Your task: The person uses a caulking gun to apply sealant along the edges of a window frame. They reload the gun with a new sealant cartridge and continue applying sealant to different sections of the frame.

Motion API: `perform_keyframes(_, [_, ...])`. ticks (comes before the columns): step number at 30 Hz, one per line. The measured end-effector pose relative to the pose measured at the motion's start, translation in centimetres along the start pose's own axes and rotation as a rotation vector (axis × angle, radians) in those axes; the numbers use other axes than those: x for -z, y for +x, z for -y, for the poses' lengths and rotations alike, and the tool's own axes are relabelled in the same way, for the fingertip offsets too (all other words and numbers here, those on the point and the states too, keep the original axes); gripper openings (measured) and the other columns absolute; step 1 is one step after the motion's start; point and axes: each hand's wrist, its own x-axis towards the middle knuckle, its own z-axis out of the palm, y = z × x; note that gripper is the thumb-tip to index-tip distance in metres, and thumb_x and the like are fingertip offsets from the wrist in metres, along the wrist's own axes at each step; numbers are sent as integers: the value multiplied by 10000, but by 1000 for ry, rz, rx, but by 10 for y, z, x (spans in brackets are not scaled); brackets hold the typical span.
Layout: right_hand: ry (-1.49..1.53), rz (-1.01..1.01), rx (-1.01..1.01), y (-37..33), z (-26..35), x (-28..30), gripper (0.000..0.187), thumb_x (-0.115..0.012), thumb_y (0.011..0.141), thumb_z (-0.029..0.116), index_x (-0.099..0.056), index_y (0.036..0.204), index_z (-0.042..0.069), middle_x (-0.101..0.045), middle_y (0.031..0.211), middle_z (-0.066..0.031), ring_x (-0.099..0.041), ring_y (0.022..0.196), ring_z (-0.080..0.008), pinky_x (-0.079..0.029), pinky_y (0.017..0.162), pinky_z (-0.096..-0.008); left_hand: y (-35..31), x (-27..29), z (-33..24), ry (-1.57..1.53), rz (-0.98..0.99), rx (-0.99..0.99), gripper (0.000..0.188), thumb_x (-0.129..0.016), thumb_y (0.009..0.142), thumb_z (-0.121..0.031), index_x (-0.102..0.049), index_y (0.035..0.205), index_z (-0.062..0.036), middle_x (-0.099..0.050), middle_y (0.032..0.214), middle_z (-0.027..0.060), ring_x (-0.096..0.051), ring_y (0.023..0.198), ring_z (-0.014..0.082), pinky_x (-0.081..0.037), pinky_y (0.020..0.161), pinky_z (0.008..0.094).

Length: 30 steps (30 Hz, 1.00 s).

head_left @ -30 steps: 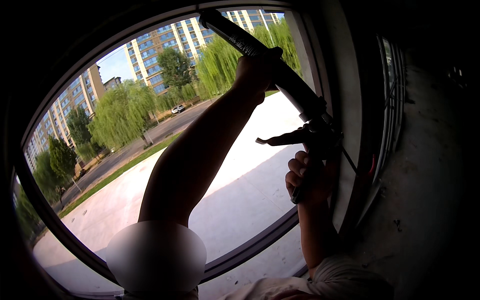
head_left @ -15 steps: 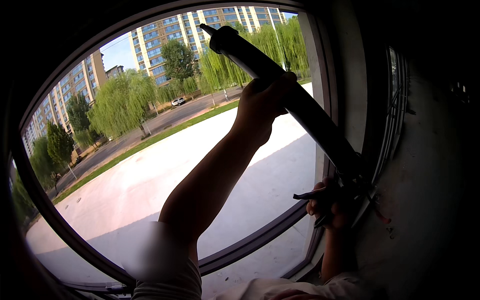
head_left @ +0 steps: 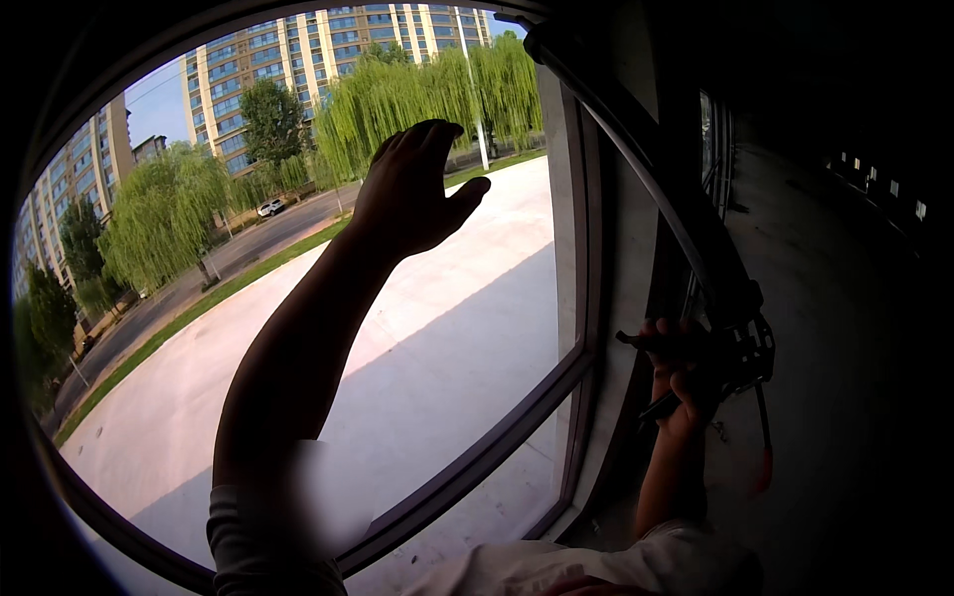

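A long dark caulking gun [head_left: 686,214] slants from the top middle down toward the right, its nozzle up by the window's upper right corner. My right hand [head_left: 686,382] is wrapped round its handle and trigger at the lower end. Raised before the window glass, my left hand [head_left: 412,194] is empty, thumb apart from the other fingers, and does not touch the gun. The window frame [head_left: 586,298] runs along the gun's left side. Deep shadow hides much of the gun's rear mechanism.
The big window's lower bar [head_left: 467,472] crosses below my left arm. A concrete wall edge [head_left: 621,397] stands right of the frame. Beyond lies a dark interior floor [head_left: 815,417]. Outside the glass are pale paving [head_left: 437,328], willow trees [head_left: 159,204] and tall buildings [head_left: 248,89].
My left hand has let go of the gun's barrel and moved left. The gun has swung right, away from the glass toward the frame, still in my right hand; the view has shifted too.
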Motion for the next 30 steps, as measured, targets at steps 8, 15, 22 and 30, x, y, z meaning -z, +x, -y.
perform_keyframes(8, [-272, -170, -108, 116, 5, 33, 634, -693, 846, 80, -464, 1423, -47, -597, 1349, -205, -557, 1318, -379, -474, 1125, -451, -54, 67, 116, 641, -133, -53, 596, -726, 885, -276, -537, 1394, -30, -410, 1582, 152, -294, 1520, 280, -129, 1267, 520])
perform_keyframes(15, [-434, -264, -124, 191, -42, 37, 444, -659, 845, 4, -564, 1278, -14, -669, 1199, -166, -663, 1166, -335, -553, 1011, -447, -54, 43, 110, 623, -118, -14, 558, -702, 897, -289, -559, 1376, -40, -413, 1581, 143, -303, 1516, 270, -139, 1270, 514])
perform_keyframes(22, [-452, -263, -163, 234, -56, 85, 372, -641, 833, -33, -586, 1200, -3, -679, 1133, -146, -682, 1105, -323, -585, 959, -428, -41, 20, 88, 588, -162, -26, 511, -702, 887, -299, -599, 1313, -36, -445, 1555, 140, -328, 1500, 266, -144, 1270, 517])
perform_keyframes(30, [-574, -284, -191, 258, -68, 121, 284, -623, 849, 22, -631, 1130, 57, -706, 1043, -75, -693, 1030, -234, -584, 859, -383, -42, -11, 64, 578, -245, -85, 474, -718, 858, -289, -630, 1250, -37, -513, 1489, 156, -390, 1464, 274, -181, 1257, 520])
